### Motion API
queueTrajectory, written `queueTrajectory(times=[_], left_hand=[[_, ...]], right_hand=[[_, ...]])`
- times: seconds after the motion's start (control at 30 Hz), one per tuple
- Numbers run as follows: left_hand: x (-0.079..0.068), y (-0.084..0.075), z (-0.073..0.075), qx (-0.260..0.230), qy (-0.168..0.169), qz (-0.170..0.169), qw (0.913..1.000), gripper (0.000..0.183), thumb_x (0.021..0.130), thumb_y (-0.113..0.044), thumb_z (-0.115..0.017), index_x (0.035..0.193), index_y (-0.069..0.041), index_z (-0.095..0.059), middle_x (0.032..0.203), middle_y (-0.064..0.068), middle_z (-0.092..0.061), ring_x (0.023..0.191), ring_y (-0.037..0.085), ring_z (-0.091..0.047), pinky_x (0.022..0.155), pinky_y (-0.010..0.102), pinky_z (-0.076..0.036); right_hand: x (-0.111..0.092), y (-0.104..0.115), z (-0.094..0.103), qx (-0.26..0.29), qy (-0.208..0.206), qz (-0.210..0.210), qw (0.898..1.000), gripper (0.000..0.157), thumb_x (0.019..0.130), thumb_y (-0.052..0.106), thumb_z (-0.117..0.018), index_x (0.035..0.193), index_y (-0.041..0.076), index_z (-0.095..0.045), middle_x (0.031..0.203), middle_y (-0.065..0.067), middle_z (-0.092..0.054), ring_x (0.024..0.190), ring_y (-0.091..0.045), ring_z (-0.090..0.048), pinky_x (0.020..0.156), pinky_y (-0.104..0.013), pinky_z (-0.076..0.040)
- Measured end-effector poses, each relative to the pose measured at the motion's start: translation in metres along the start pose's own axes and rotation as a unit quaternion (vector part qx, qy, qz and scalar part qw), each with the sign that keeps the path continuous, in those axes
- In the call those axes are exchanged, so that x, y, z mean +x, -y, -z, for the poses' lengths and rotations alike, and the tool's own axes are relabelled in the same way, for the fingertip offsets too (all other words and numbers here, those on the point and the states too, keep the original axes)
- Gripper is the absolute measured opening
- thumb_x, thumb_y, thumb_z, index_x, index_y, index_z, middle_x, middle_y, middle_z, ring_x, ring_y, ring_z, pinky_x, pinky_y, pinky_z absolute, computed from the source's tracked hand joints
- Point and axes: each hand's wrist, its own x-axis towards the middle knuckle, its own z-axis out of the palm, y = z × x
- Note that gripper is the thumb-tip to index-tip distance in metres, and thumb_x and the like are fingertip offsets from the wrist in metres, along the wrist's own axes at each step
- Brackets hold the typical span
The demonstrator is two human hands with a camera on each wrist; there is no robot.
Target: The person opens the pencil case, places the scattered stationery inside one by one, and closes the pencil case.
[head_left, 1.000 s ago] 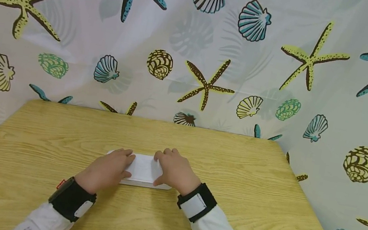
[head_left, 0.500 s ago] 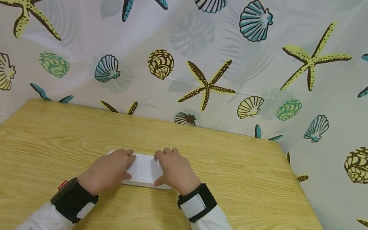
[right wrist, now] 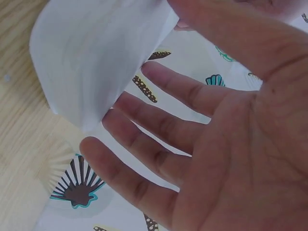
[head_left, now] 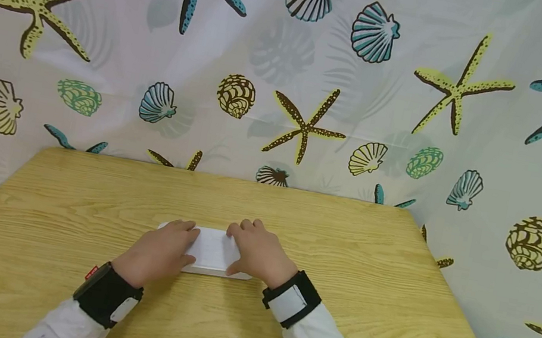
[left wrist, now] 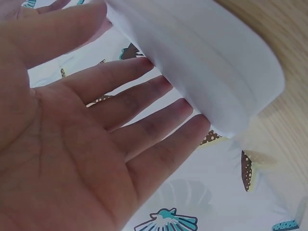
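A flat white box with rounded corners lies on the wooden table, long side facing me. My left hand holds its left end, thumb at the front edge and fingers over the back edge. At the right end, my right hand grips it the same way. In the left wrist view, fingertips touch one long side of the white box, and a faint seam runs along that side. The right wrist view has the white box against several fingertips, the little finger just off its corner. Both palms stay off the box.
The wooden table extends around the box on all sides. A white cloth printed with starfish and shells hangs behind the table and along its sides. Black straps circle both wrists over white sleeves.
Almost nothing has moved. The left hand and wrist have shifted very slightly to the right; the box and the right hand stay in place.
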Motion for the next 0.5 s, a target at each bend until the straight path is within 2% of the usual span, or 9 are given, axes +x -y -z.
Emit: queueTrajectory(times=[0.1, 0.23, 0.4, 0.5], left_hand=[[0.003, 0.000, -0.001, -0.005, -0.010, -0.006, 0.9999, 0.044, 0.094, -0.016, -0.075, 0.129, 0.008, -0.063, 0.137, 0.029, -0.059, 0.130, 0.044, -0.055, 0.101, 0.055, -0.049], [0.007, 0.003, -0.003, -0.016, -0.026, -0.008, 0.9995, 0.042, 0.096, -0.016, -0.072, 0.129, 0.009, -0.063, 0.133, 0.027, -0.062, 0.125, 0.043, -0.059, 0.100, 0.054, -0.049], [0.016, 0.011, -0.003, -0.030, -0.033, 0.003, 0.9990, 0.045, 0.100, -0.019, -0.068, 0.133, 0.011, -0.060, 0.133, 0.028, -0.062, 0.125, 0.043, -0.060, 0.103, 0.055, -0.047], [0.027, 0.014, 0.003, -0.035, -0.035, 0.012, 0.9987, 0.048, 0.103, -0.021, -0.062, 0.138, 0.011, -0.055, 0.136, 0.030, -0.059, 0.128, 0.045, -0.057, 0.106, 0.057, -0.044]], right_hand=[[-0.001, -0.006, 0.006, 0.043, -0.003, -0.010, 0.999, 0.066, 0.085, 0.041, -0.084, 0.138, 0.010, -0.060, 0.129, -0.010, -0.063, 0.118, -0.028, -0.059, 0.089, -0.042, -0.055], [-0.001, -0.016, 0.015, 0.099, -0.031, -0.029, 0.994, 0.068, 0.092, 0.041, -0.076, 0.148, 0.009, -0.052, 0.142, -0.014, -0.058, 0.130, -0.032, -0.056, 0.100, -0.046, -0.050], [0.000, -0.029, 0.023, 0.104, -0.057, -0.048, 0.992, 0.068, 0.095, 0.043, -0.072, 0.151, 0.010, -0.049, 0.149, -0.015, -0.053, 0.138, -0.033, -0.050, 0.106, -0.049, -0.046], [0.004, -0.035, 0.028, 0.098, -0.059, -0.045, 0.992, 0.068, 0.097, 0.043, -0.070, 0.151, 0.007, -0.048, 0.152, -0.017, -0.050, 0.141, -0.036, -0.046, 0.110, -0.049, -0.042]])
